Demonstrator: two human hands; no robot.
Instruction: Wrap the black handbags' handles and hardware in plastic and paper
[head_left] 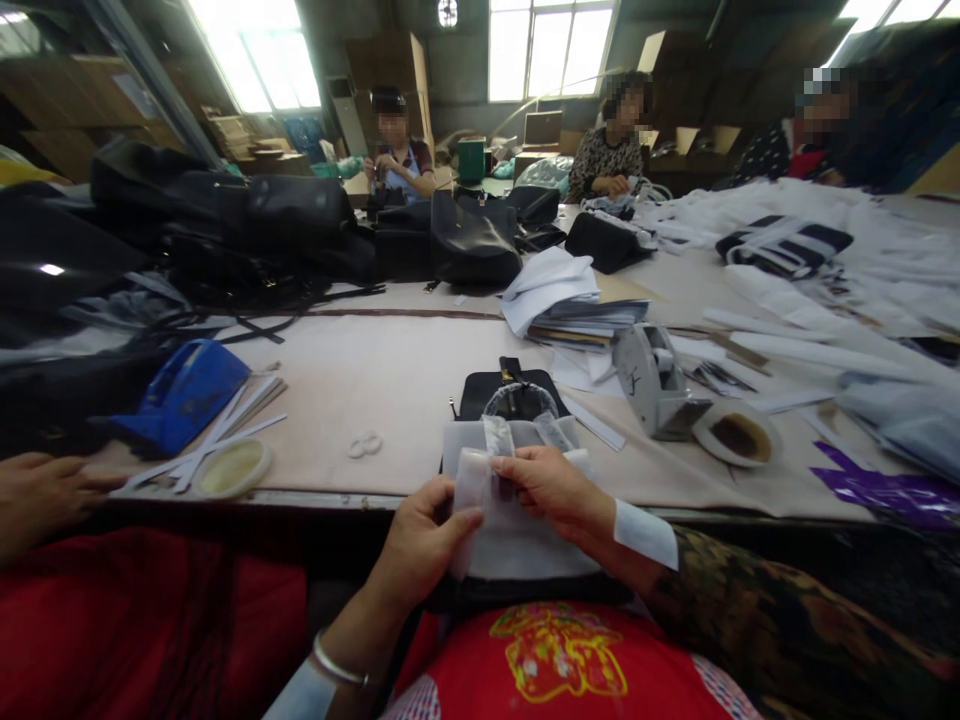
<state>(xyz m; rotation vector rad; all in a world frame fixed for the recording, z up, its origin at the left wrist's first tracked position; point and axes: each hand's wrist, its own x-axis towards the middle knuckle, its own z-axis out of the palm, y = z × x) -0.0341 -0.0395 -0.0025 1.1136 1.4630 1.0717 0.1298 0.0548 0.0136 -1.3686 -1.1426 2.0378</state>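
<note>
A black bag [480, 396] lies at the table's front edge before me, its lower part covered by a translucent white sheet [517, 545]. A clear plastic-wrapped handle loop stands at its top. My left hand [427, 540] pinches the left edge of the sheet between thumb and fingers. My right hand [551, 490] is closed on a clear plastic strip [497, 436] over the middle of the bag, close to my left hand.
A blue tape dispenser [191, 390] and tape roll [232, 468] lie left, beside another person's hand [45, 495]. A grey dispenser [652, 385], a paper stack [585, 315] and a tape roll [739, 435] stand right. Black bags [472, 240] and several people are beyond.
</note>
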